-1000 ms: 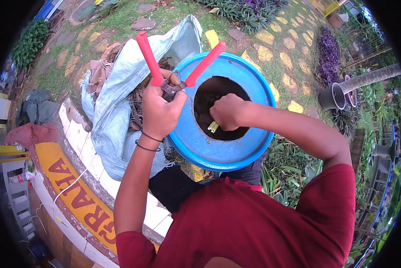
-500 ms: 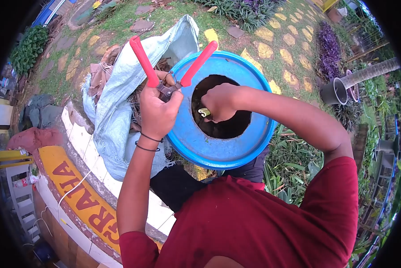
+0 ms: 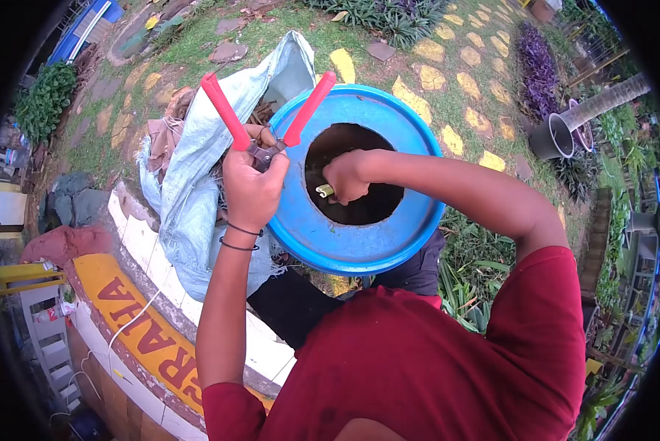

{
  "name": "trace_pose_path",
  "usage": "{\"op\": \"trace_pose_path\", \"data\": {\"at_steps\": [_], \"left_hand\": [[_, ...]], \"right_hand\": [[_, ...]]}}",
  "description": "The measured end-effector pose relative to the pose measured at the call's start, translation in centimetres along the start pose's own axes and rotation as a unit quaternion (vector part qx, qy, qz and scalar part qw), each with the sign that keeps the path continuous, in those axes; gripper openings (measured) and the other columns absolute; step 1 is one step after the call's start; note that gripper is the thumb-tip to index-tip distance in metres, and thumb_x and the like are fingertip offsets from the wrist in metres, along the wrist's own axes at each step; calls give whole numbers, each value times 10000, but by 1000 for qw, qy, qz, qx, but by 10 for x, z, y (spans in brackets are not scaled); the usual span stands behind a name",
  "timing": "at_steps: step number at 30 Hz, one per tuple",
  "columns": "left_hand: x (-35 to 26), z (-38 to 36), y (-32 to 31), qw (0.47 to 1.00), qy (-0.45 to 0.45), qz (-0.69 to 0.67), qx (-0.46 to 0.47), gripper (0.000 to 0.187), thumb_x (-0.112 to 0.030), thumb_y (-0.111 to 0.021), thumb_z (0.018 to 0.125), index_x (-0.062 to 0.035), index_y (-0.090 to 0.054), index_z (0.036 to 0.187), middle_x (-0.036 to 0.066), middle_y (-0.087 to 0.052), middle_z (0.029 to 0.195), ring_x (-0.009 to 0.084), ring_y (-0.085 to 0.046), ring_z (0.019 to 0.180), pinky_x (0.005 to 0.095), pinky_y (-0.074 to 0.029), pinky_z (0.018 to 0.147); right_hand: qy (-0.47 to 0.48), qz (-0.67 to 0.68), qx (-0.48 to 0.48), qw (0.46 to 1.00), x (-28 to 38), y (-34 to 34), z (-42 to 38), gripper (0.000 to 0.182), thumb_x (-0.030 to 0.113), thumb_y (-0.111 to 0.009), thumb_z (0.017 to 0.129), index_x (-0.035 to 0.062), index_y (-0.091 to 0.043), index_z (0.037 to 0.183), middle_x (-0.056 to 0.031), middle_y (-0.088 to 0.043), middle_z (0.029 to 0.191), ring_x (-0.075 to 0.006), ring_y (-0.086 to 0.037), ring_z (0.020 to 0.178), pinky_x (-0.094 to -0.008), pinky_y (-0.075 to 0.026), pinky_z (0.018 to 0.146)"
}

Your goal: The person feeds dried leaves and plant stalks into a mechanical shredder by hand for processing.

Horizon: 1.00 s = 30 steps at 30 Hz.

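My left hand (image 3: 250, 184) is closed round the pivot end of red-handled pruning shears (image 3: 309, 110). The two handles point up and stand spread apart; the blades are mostly hidden in my palm. My right hand (image 3: 348, 176) reaches into the round hole of a blue plastic barrel (image 3: 352, 253). Its fingers are wrapped round a pale green cut stalk (image 3: 324, 190), whose cut end shows beside the thumb. The hole's dark inside hides what lies below. Left of the barrel slumps a pale blue woven sack (image 3: 187, 198), with dry brown leaves showing at its mouth.
A curved tiled ledge (image 3: 142, 239) and a yellow lettered border (image 3: 128, 323) run along the left. Yellow-painted stepping stones (image 3: 411, 99) cross the grass ahead. To the right stand a potted tree (image 3: 554, 140) and purple plants (image 3: 537, 66).
The view has shifted slightly, with the barrel and both hands now a little further left in it. Both grips stay the same, and my right hand is still in the hole.
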<state>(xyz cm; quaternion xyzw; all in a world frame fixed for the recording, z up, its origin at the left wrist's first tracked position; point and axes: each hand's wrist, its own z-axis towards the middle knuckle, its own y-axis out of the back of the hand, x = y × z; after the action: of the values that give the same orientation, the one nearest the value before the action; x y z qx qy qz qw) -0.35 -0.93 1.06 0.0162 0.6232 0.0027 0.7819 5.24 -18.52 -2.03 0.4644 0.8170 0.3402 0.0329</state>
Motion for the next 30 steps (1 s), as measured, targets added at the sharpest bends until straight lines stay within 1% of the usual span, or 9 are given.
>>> {"op": "trace_pose_path", "data": {"at_steps": [3,8,11,13,15,17,18,19,30], "left_hand": [[1,2,2,1000,3,19,11,202,64,-609,846,-37,-492,977,-46,-504,753,10,-444,612,205,-367,545],[0,2,2,1000,4,0,8,210,64,-618,838,-31,-498,982,-25,-532,826,16,-472,671,203,-395,587],[2,1,0,1000,-9,-10,-7,222,61,-630,829,-29,-499,985,-22,-533,836,21,-478,688,207,-411,608],[3,3,1,1000,-15,-1,-5,229,60,-633,826,-29,-500,989,-22,-532,841,21,-479,694,206,-414,618],[5,0,1,1000,-19,8,1,236,59,-637,822,-29,-500,993,-22,-531,845,21,-479,701,206,-417,627],[5,1,4,999,-22,27,17,205,57,-612,864,-38,-484,994,-14,-549,834,23,-481,690,206,-389,598],[4,3,4,999,-24,27,17,205,57,-612,864,-38,-484,994,-14,-549,834,23,-481,690,206,-389,598],[5,3,2,999,-32,16,13,207,57,-613,864,-38,-482,993,-15,-546,837,23,-480,694,207,-389,601],[4,-1,2,1000,-19,7,11,195,49,-611,871,-49,-481,978,-32,-517,820,13,-452,684,196,-372,592]], "right_hand": [[-7,-30,-12,999,0,7,-2,308,235,-699,867,154,-750,1159,-150,-753,913,-285,-726,840,-430,-538,782],[-8,78,-41,996,-10,49,-48,289,312,-718,865,44,-748,969,-164,-739,911,-317,-721,863,-424,-541,711],[-78,20,9,997,-3,42,-44,241,249,-715,854,53,-747,992,-151,-740,893,-293,-728,826,-411,-542,675],[-94,-182,-142,968,-3,9,-16,251,222,-709,847,55,-744,1032,-152,-732,895,-288,-726,819,-419,-534,668],[-72,-118,-122,983,-15,-9,18,293,251,-706,858,32,-741,1049,-147,-723,915,-276,-719,825,-439,-549,698],[14,110,78,991,-23,-11,30,297,246,-672,900,-3,-730,1052,-153,-715,992,-260,-710,839,-464,-570,757],[6,158,112,981,-16,0,16,256,276,-630,961,69,-731,1072,-56,-694,1013,-176,-661,726,-349,-453,553],[5,154,113,982,-19,8,10,256,276,-630,961,69,-731,1072,-56,-694,1013,-176,-661,726,-349,-453,553],[-37,100,-106,989,-3,67,-102,209,229,-642,927,41,-710,990,-66,-711,792,-219,-676,643,-358,-535,573]]}}
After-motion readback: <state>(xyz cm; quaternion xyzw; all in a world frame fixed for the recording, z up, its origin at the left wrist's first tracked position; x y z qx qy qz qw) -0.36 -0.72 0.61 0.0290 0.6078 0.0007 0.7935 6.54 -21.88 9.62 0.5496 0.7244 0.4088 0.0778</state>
